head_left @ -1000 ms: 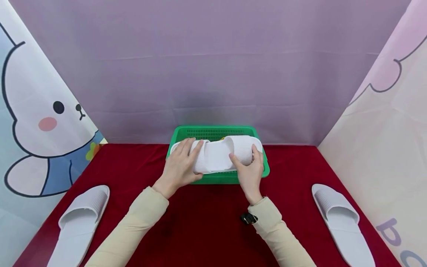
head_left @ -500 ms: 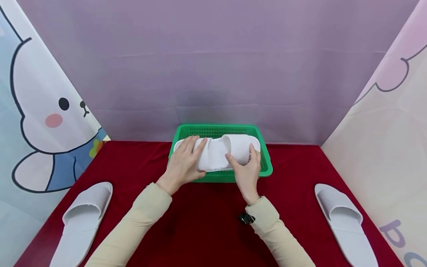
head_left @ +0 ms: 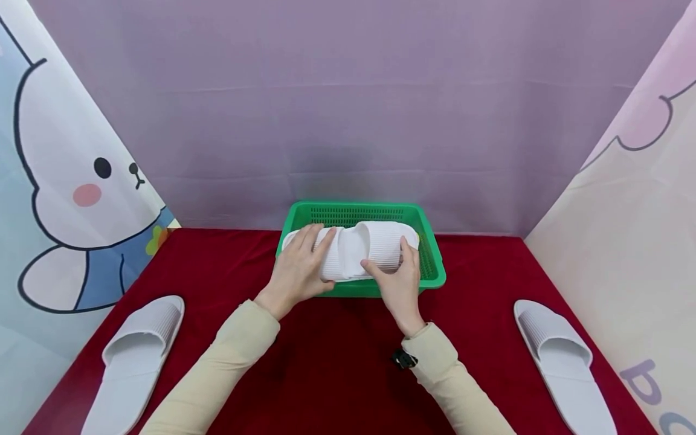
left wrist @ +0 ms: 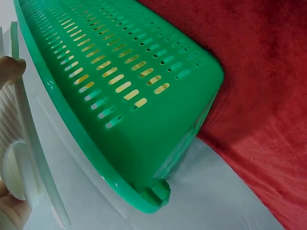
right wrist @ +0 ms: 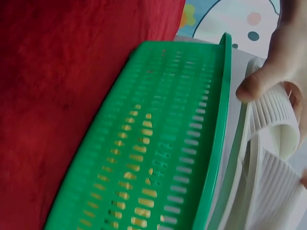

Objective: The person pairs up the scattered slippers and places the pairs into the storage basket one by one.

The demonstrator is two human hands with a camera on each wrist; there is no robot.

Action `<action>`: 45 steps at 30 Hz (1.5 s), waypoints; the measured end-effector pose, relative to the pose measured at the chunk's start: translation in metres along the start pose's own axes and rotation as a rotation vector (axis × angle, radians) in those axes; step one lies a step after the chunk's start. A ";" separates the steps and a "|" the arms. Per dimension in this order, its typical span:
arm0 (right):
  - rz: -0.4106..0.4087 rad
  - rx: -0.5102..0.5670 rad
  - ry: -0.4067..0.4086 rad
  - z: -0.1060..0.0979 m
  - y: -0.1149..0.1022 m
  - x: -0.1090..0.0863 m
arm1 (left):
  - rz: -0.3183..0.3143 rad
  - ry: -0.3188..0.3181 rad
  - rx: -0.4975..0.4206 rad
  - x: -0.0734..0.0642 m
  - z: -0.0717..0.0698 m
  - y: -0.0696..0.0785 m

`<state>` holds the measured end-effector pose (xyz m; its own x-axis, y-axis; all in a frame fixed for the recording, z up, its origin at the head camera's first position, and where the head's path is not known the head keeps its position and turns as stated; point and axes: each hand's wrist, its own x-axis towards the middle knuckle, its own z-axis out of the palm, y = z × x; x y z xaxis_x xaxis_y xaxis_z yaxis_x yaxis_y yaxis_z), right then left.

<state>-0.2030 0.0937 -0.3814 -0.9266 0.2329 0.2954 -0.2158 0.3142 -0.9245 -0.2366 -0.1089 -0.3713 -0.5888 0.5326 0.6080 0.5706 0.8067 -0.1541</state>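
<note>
Two white ribbed slippers are held together over the green basket (head_left: 435, 266), toes pointing outward and soles overlapping at the middle. The left hand (head_left: 296, 266) grips the left slipper (head_left: 330, 263), with fingers over its ribbed strap and thumb at the near edge. Around the strap of the right slipper (head_left: 387, 244), the right hand (head_left: 399, 287) curls its fingers, with its thumb at the near side of the strap opening. In the right wrist view, the stacked slippers (right wrist: 276, 115) stand edge-on just above the basket's rim (right wrist: 223, 110).
Single white slippers lie at the left (head_left: 136, 350) and right (head_left: 560, 362) of the red cloth (head_left: 348, 368). Something yellow (right wrist: 146, 191) shows through the basket's slots. A lilac curtain (head_left: 348, 121) hangs behind, with printed panels on both sides.
The right hand has slid its slipper a little to the left, so the pair overlaps more and looks shorter. The head view has shifted slightly.
</note>
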 end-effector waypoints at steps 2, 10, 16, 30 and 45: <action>-0.016 -0.023 -0.053 -0.005 -0.001 0.000 | 0.001 -0.001 -0.005 0.000 -0.001 -0.001; -0.221 -0.145 -0.166 -0.023 0.001 0.004 | -0.010 0.009 -0.030 -0.001 -0.010 -0.005; -0.574 -0.331 -0.161 -0.046 0.012 0.011 | -0.009 0.006 -0.035 -0.007 -0.017 -0.003; -0.845 -0.716 -0.530 -0.069 0.007 0.027 | 0.034 -0.052 -0.102 -0.023 -0.029 0.005; -0.979 -0.659 -0.455 -0.067 0.016 0.025 | 0.068 -0.037 -0.071 -0.029 -0.029 0.008</action>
<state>-0.2092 0.1659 -0.3723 -0.5166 -0.6516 0.5555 -0.7965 0.6038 -0.0325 -0.1984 -0.1246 -0.3674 -0.5674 0.5956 0.5686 0.6481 0.7490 -0.1378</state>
